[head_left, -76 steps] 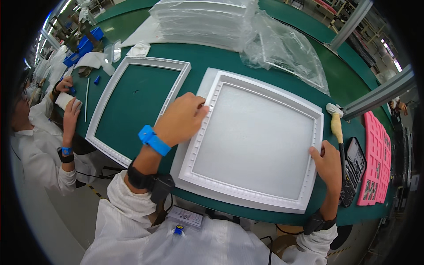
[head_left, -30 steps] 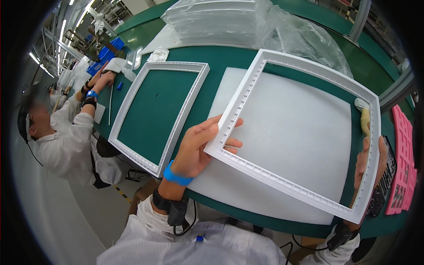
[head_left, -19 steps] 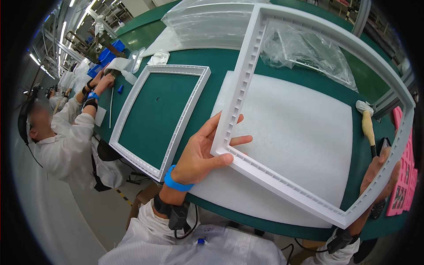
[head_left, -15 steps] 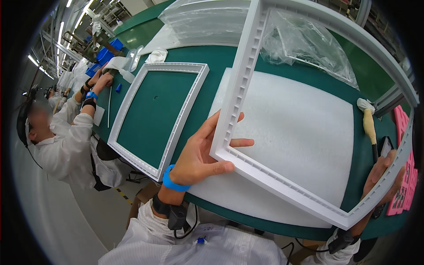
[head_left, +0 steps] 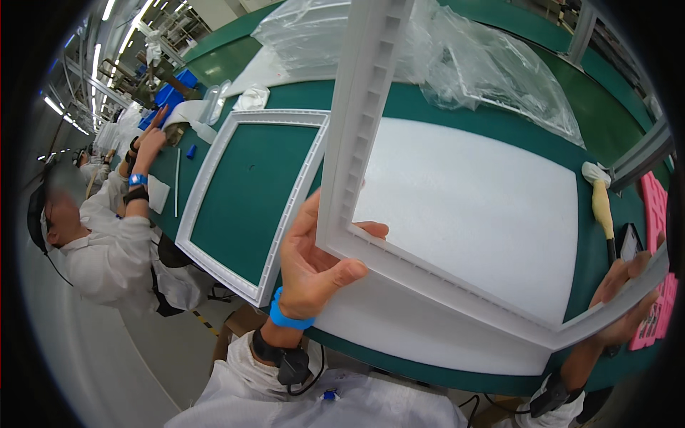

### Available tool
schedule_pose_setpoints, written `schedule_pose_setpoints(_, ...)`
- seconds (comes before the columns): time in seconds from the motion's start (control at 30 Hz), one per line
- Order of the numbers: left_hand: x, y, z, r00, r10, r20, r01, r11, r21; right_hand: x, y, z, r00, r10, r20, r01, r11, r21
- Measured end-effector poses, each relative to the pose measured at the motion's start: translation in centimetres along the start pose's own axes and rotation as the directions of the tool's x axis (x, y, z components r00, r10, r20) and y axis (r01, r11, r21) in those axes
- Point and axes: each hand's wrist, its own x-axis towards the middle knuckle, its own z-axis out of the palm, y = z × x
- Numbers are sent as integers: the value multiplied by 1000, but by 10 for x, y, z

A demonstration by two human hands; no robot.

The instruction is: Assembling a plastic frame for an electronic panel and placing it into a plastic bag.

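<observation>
I hold up a white rectangular frame (head_left: 364,107) with small notches along its inner sides; its top runs out of the picture. My left hand (head_left: 307,267), with a blue wristband, grips its lower left corner, thumb in front and fingers behind and through the opening. At the far right my right hand (head_left: 622,292) clasps the lower right part, partly hidden by the frame. Below the raised frame a white foam sheet (head_left: 471,192) lies on the green table. A second similar white frame (head_left: 207,175) lies flat to my left.
Clear plastic bags (head_left: 499,78) are heaped at the back. On the right are a tool with a pale yellow handle (head_left: 603,207), a dark device (head_left: 629,242) and pink trays (head_left: 653,203). A co-worker (head_left: 107,235) sits at the left, near blue bins (head_left: 170,93).
The held frame has shifted left and tilted, its top edge leaving the picture. Both hands keep their hold. The co-worker's hands have moved at the left.
</observation>
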Motion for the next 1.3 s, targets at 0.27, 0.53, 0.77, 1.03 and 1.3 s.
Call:
schedule_pose_setpoints(0.27,-6,0,14,999,-5,-53,3,999,-41,-21,-13,8,996,-67,-63,39,929,-367)
schedule_pose_setpoints(0.53,-6,-5,15,989,131,-70,-124,987,98,-22,-22,28,984,-80,-161,24,946,-323)
schedule_pose_setpoints(0.77,-7,-2,4,989,73,-127,-63,995,79,-17,-7,48,994,-89,-65,80,989,-124)
schedule_pose_setpoints(1.03,-16,-14,7,975,9,-223,6,998,68,-11,-8,45,996,-27,-81,11,983,-186)
schedule_pose_setpoints(1.3,-24,-8,-7,968,-15,-250,38,995,87,-8,-4,50,934,357,13,-357,934,12)
